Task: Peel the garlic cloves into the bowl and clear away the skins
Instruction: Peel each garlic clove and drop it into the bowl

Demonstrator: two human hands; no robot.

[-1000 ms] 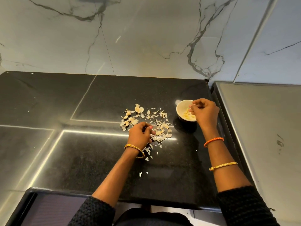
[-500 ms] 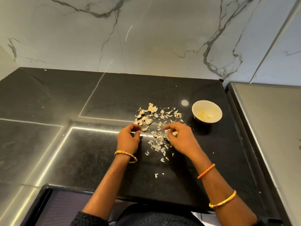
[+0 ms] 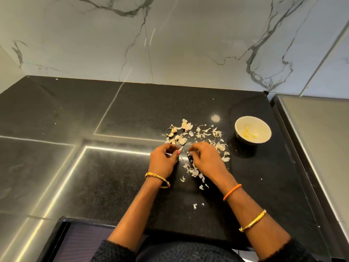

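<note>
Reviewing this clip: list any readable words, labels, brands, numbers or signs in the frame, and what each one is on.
None. No text, label, brand or number shows on anything in view.
The white bowl is plain; no print shows on its rim or inside.
The black countertop and the marble wall carry only veins, seams and glare.
The bangles on the wrists show no legible marking.

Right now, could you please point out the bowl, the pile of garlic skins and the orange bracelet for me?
bowl [image 3: 238, 123]: head view, on its white rim at the far left.
pile of garlic skins [image 3: 220, 147]: head view, on a large flake at the pile's right.
orange bracelet [image 3: 232, 191]: head view, mid-band on the right wrist.
</note>
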